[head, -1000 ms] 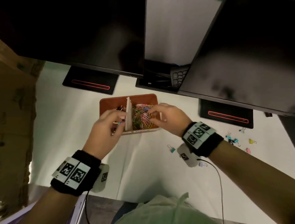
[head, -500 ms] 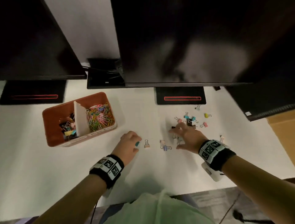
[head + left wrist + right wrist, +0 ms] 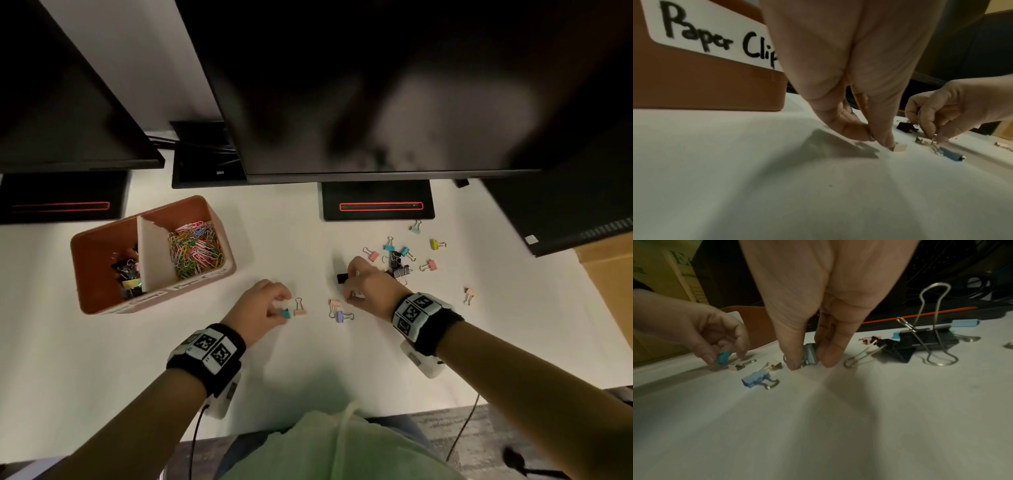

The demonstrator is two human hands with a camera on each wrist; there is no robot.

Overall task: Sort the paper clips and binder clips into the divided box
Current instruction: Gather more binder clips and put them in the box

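Observation:
The brown divided box [image 3: 102, 274] stands at the left; its left compartment holds binder clips [image 3: 128, 274], its right one coloured paper clips [image 3: 196, 248]. My left hand [image 3: 282, 310] pinches a teal binder clip [image 3: 723, 357] just above the table, its fingertips beside a peach clip [image 3: 300, 310]. To the right, my right hand [image 3: 809, 363] pinches a small grey binder clip [image 3: 810, 354] that stands on the table. A lilac-blue clip [image 3: 340, 316] and another peach clip [image 3: 334, 303] lie between the hands. A black clip [image 3: 342, 277] lies by the right fingers.
Several more binder clips [image 3: 400, 257] are scattered right of my right hand, two large black ones [image 3: 929, 339] among them. Monitors overhang the back of the white table, their stands [image 3: 376, 202] behind the clips. A cardboard box [image 3: 606, 287] is at the far right.
Both hands left the box and moved right to the loose clips. The left hand picked up the teal clip; the right hand closed on the grey clip.

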